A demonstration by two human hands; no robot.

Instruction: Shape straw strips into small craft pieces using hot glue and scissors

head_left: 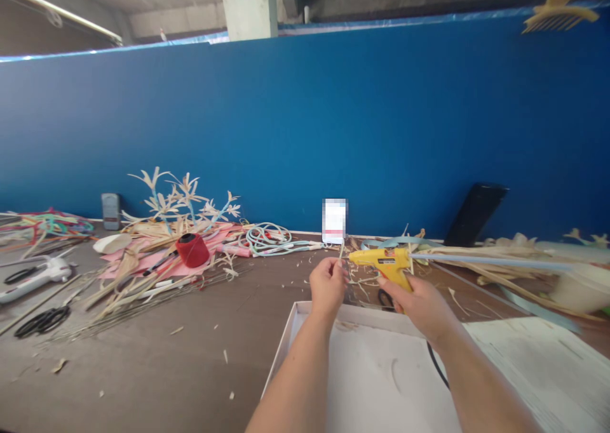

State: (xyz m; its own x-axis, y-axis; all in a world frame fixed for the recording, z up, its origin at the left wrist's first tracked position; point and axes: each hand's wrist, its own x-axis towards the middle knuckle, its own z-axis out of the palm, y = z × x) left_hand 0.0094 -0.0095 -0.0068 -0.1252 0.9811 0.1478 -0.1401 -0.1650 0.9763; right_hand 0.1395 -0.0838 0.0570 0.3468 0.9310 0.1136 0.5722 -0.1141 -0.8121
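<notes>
My right hand is wrapped round the grip of a yellow glue gun, whose nozzle points left. My left hand is closed in a pinch on a thin pale straw strip, held upright just at the nozzle tip. Both hands hover above the far edge of a shallow white box lid on the brown table. A black cord runs down from the gun over the lid.
Left of the hands lie dried straw flowers, a red thread spool, coiled pale cord, black scissors and a white tool. Long straw strips pile at right. A blue wall backs the table.
</notes>
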